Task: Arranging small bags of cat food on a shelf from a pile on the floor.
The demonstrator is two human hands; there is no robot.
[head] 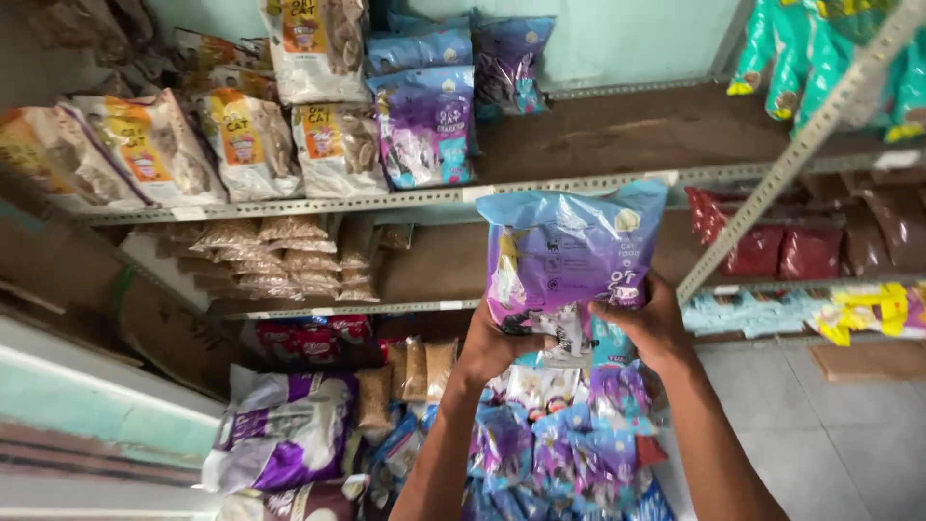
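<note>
Both hands, left hand (pixel 497 347) and right hand (pixel 648 323), clasp a blue-purple pouch (pixel 564 256) by its lower edge. Supporting both corners should keep it upright before the metal shelf (pixel 569 183).

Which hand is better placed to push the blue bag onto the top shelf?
Probably right: the right hand grips the blue bag beside the bare shelf; the left hand sits lower.

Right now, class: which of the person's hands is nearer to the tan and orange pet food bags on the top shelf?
Left. The left hand grips the blue and purple plastic bag on the side facing the tan and orange bags; the right hand grips its far side.
</note>
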